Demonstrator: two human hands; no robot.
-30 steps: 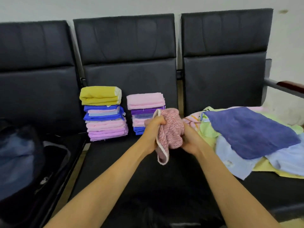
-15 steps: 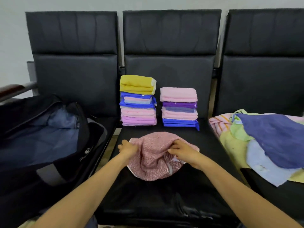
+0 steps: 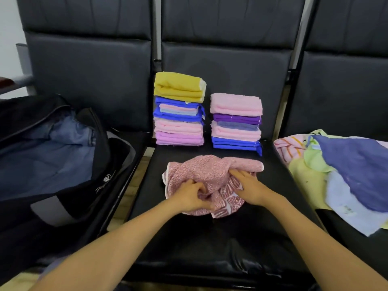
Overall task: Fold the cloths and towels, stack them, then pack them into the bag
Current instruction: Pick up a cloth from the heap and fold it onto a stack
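Observation:
A crumpled pink speckled towel lies on the middle black seat. My left hand pinches a fold of it at its near left part. My right hand rests on its right side, fingers reaching into the cloth. Behind the towel stand two stacks of folded cloths: the taller left stack topped with yellow, the right stack topped with pink. An open black bag with blue lining sits on the left seat. A heap of unfolded cloths lies on the right seat.
Black padded seat backs rise right behind the stacks. A gap runs between the middle seat and the bag's seat. A metal armrest juts at the far left. The near half of the middle seat is bare.
The pink towel went from held up in both hands down onto the middle seat. My hands now work on it there; the view shifted left, bringing the bag into sight.

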